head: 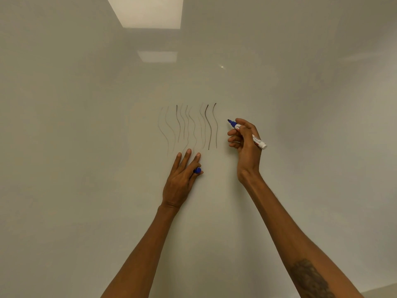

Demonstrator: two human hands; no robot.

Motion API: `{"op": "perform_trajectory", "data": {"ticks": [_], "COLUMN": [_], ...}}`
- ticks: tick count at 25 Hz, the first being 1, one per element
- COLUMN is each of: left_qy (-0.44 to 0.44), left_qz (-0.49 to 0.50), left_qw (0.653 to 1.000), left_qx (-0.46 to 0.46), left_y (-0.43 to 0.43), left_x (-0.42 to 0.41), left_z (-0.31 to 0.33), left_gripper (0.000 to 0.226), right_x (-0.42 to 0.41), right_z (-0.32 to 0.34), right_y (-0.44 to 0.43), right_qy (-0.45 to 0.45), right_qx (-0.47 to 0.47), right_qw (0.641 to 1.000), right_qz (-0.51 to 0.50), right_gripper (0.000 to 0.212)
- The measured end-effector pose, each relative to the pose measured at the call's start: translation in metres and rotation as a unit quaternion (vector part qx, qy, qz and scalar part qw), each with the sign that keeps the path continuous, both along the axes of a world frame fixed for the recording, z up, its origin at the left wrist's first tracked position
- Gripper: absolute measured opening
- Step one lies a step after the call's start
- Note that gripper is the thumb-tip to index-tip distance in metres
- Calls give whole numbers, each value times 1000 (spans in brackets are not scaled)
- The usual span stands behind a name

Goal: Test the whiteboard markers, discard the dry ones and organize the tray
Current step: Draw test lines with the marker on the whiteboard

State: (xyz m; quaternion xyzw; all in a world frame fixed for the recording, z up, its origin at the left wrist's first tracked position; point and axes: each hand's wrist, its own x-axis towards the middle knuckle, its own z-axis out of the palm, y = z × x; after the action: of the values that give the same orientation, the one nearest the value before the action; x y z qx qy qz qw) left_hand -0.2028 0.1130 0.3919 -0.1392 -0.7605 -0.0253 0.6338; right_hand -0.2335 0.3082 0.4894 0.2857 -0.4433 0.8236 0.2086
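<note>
A pale whiteboard [64, 147] fills the view from side to side. The whole left half, from 7 through 11 o'clock, is bare board. At 12 o'clock the glossy surface reflects two rectangular ceiling lights [148, 11], one bright at the top margin and one dimmer below it.

Just left of centre is a cluster of wavy lines [189, 127], roughly ten thin vertical strokes side by side. The leftmost are faint grey and the two at the right are darker.

At 6 o'clock from the cluster, the left hand [180, 179] lies palm-down against the board. Its fingers are straight and spread, with the fingertips reaching the lower ends of the strokes. A blue cap [197, 170] is pinched at the thumb side of this hand, and the thumb itself is mostly hidden.

At 3 o'clock from the strokes, and apart from them, the right hand [245, 143] grips an uncapped blue marker [257, 140] with curled fingers. The tip points to 10 o'clock, near the darkest stroke; I cannot tell whether it touches the board. The white barrel end sticks out toward 4 o'clock.

Right of that hand the board is bare to the right margin. The right forearm bears a dark tattoo [309, 278] at 5 o'clock.
</note>
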Motion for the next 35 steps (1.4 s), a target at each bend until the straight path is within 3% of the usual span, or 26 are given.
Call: {"op": "perform_trajectory", "data": {"ticks": [3,10,16,24,35], "left_qy": [29,35,32,29,28], "left_qz": [-11,25,22,25,28], "left_qw": [997,993,993,993,994], "left_qx": [-66,-111,-109,-111,-104], "left_y": [-3,-9,-11,-11,-9], "left_x": [-4,-6,-8,-7,-5], "left_z": [0,-2,-4,-5,-4], "left_gripper": [36,42,42,44,42], "right_x": [1,0,2,2,-1], "right_z": [2,1,6,15,26], "right_y": [-1,-4,-4,-8,-7], "right_qy": [-6,11,50,130,194], "right_qx": [-12,4,20,103,138], "right_qw": [1000,1000,994,960,924], "right_qz": [1,-22,-90,-228,-299], "right_gripper": [22,20,25,34,31]}}
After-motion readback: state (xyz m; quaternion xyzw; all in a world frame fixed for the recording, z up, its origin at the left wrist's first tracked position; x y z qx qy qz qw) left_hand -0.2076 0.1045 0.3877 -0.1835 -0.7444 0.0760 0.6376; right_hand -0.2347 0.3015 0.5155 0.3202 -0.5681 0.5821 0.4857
